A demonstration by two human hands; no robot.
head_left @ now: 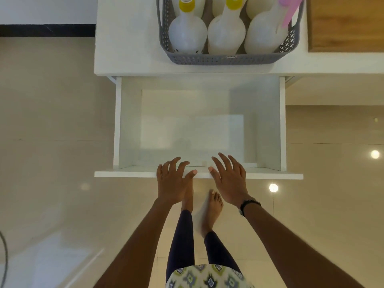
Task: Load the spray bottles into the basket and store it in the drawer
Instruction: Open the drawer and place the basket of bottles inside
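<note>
- The basket (226, 59) sits on the worktop (128, 48), loaded with spray bottles (226, 36) lying side by side; loading looks done.
- The drawer (187, 125) below is pulled out and bare inside.
- Left hand (172, 179) and right hand (228, 179) are at its front edge, fingers spread, gripping nothing; whether they touch it I can't say.
- Next, I'd judge: reach up, grip the basket at both ends, lower it level into the drawer.
</note>
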